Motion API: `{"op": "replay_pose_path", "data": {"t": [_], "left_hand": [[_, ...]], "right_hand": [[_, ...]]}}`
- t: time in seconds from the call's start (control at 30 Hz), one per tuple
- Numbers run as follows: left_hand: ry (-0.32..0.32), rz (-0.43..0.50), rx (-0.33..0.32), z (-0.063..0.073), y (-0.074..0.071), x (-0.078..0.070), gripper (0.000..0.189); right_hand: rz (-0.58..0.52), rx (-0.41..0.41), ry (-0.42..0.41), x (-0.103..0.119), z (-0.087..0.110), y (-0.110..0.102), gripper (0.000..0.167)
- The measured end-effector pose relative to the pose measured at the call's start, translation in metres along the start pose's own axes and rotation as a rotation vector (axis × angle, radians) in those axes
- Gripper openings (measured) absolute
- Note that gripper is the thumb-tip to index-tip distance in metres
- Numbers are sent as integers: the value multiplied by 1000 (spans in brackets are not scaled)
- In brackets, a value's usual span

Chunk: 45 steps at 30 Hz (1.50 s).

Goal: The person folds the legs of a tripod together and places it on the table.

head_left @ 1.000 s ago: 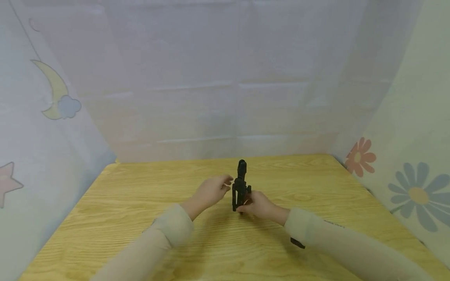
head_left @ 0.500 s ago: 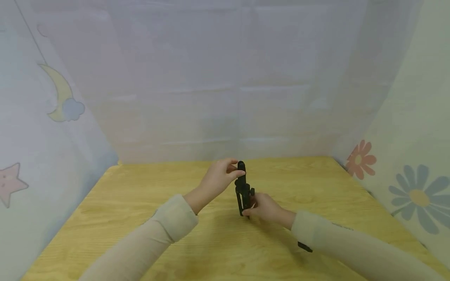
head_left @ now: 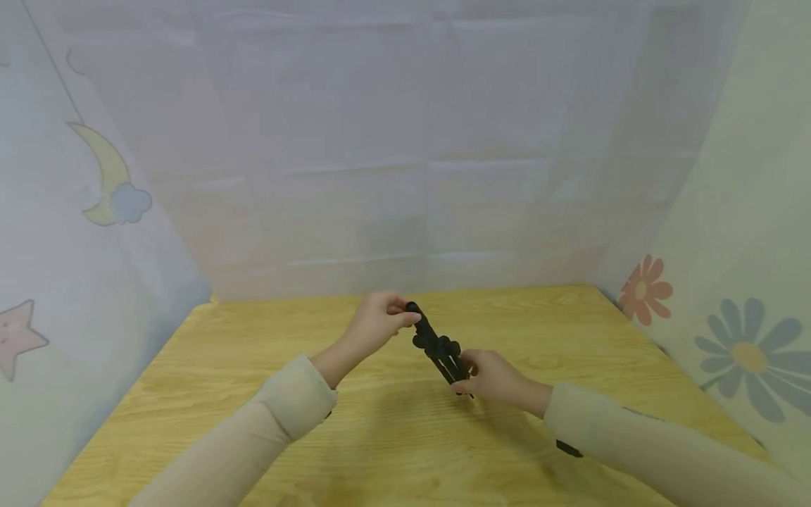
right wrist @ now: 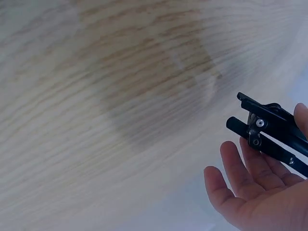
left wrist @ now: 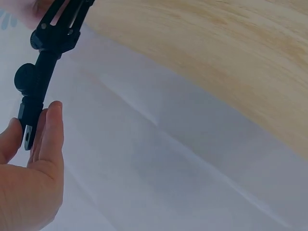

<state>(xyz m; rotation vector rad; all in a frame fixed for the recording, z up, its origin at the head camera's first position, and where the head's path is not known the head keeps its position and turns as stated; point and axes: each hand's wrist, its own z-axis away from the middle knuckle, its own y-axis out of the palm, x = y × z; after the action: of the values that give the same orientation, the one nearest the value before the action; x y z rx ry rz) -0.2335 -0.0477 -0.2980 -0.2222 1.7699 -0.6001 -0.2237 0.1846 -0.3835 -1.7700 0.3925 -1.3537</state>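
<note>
A small black tripod (head_left: 437,345), legs folded together, is held slanting above the table by both hands. My left hand (head_left: 374,324) pinches its upper end between thumb and fingers. In the left wrist view, the tripod (left wrist: 45,72) has a round knob on its column, and its slotted tip shows between the fingers of the left hand (left wrist: 33,187). My right hand (head_left: 500,380) grips the leg end from the right. The right wrist view shows the leg ends (right wrist: 262,122) projecting past the fingers of the right hand (right wrist: 262,192).
A wood-grain table (head_left: 266,394) lies beneath both hands. Behind it hangs a pale creased sheet (head_left: 355,211). Walls with a moon print (head_left: 108,169) on the left and flower prints (head_left: 750,355) on the right flank the table.
My left hand came from beside the tripod and took hold of its upper end. The tripod has since tilted, its top leaning left, while the right hand shifted slightly right with the legs.
</note>
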Motion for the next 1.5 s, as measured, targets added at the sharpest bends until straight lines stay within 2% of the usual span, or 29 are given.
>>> {"op": "replay_pose_path", "data": {"t": [0.2,0.3,0.43,0.63,0.8,1.03,1.17,1.37,1.5], "left_hand": [[4,69,6,3,-9,13,17],[-5,91,8,5,-13,18,21],[-6,92,28,10,-15,28,29],[-5,91,44,17,-16,41,26],[-10,83,39,19,-17,47,25],[-21,94,82,22,-15,59,27],[-19,75,99,25,-14,66,23],[-55,43,136,29,-9,75,19],[-81,-61,109,30,-5,81,16]], "right_hand": [[27,-8,-18,1,2,-10,25],[33,-2,-38,3,3,-15,29],[38,-2,-56,4,5,-20,30],[59,-14,-75,5,6,-26,33],[72,-38,-58,6,4,-32,33],[52,-27,-14,10,5,-41,35],[65,-24,-13,10,4,-42,37],[76,-34,-24,7,0,-42,40],[81,-34,-24,4,-6,-41,41]]}}
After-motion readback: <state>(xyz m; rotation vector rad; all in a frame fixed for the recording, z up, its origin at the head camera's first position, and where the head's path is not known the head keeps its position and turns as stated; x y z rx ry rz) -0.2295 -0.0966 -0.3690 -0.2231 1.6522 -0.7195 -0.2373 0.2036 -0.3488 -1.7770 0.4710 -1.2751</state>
